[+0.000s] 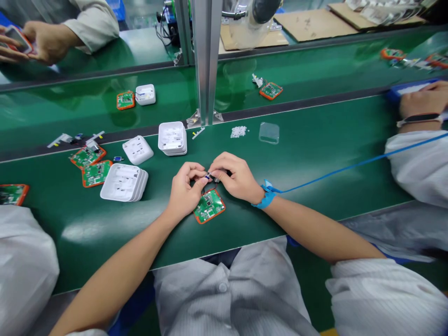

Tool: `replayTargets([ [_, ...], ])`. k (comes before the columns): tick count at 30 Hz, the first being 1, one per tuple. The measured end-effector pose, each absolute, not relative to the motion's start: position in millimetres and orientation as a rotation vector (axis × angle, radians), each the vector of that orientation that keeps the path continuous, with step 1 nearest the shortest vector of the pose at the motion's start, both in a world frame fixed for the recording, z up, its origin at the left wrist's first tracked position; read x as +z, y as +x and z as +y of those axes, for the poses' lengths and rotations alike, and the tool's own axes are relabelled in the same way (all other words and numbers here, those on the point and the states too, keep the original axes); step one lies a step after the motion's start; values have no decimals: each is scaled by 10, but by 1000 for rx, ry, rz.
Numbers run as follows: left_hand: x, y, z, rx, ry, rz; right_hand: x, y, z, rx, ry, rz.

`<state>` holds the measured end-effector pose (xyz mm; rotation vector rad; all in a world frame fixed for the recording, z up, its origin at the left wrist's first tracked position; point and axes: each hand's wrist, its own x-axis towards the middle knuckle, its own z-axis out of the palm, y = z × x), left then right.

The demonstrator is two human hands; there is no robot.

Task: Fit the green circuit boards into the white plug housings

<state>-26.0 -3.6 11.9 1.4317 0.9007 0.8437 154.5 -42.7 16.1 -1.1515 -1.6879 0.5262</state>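
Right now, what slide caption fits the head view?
Left hand and right hand hold a small part beside a circuit board.

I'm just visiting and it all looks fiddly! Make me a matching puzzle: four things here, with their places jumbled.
Things
1. Blue fabric wrist strap
2. Square green circuit board with an orange rim
3. Loose pile of tiny white pieces
4. Grey metal post

Places
A. Beside a clear plastic square
B. Upright beyond the green tabletop
C. Around the wrist of the right hand
D. Between both hands and the tabletop's near edge

Pairs: 1-C, 2-D, 3-A, 4-B
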Motion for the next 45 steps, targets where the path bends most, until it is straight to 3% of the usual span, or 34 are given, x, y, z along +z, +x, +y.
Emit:
replayTargets([
  [16,120,-177,-78,918,1490,971,110,1471,-404,630,-1128,-1658],
  [25,952,-526,793,467,2731,1069,393,1939,-379,734,-1284,-2219],
  [29,1222,-446,1349,-75,2784,1246,515,1998,-468,257,-1834,-2221],
  [31,1305,-418,1471,-184,2748,1258,562,1976,-525,183,-1985,-2172],
  [38,1026,-404,1027,724,2974,932,518,1972,-497,236,-1939,-2306],
  [42,540,-254,382,828,2976,1131,550,2173,-437,312,-1660,-2280],
  [45,172,-207,123,723,2924,976,587,2293,-402,389,-1417,-2252],
])
